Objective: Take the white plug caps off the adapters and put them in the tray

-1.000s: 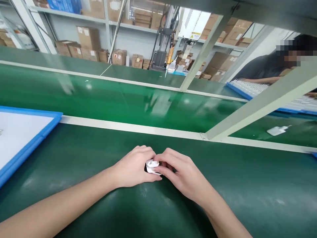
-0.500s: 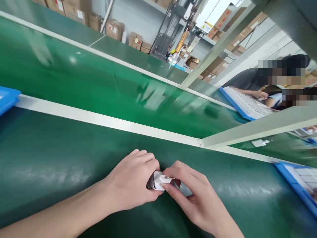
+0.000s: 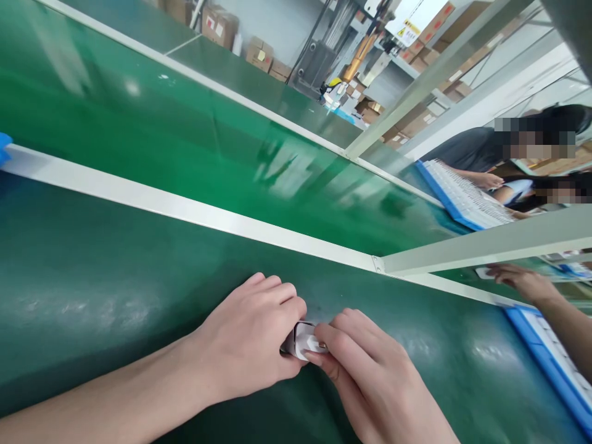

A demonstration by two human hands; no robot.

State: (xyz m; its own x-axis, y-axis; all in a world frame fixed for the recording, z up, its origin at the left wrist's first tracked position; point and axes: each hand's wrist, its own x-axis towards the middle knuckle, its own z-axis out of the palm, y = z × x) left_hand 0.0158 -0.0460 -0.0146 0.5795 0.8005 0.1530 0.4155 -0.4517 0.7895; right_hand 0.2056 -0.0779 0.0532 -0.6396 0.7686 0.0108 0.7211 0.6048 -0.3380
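Observation:
My left hand [image 3: 259,333] is wrapped round a small white power plug [image 3: 304,340], low in the middle of the view. The plug's white end face points right, and a dark gap shows along its edge. Most of its body is hidden inside my left palm. From the right, my right hand [image 3: 370,364] is closed in a pinch at the plug's pin end, thumb below and index finger above. A small metallic glint shows at those fingertips. Both hands are just above the dark green work surface [image 3: 152,265].
A white rail [image 3: 208,221] divides the work surface from a bright green conveyor belt [image 3: 185,154]. A pale post [image 3: 485,237] rises at right. Blue trays [image 3: 550,364] lie at right. Another person's hand [image 3: 518,277] touches a white item; people sit beyond the belt.
Both hands have shifted slightly right with the plug, and my right fingers have closed in tighter on its end. Another person's arm has come in at right, reaching the white plug on the belt.

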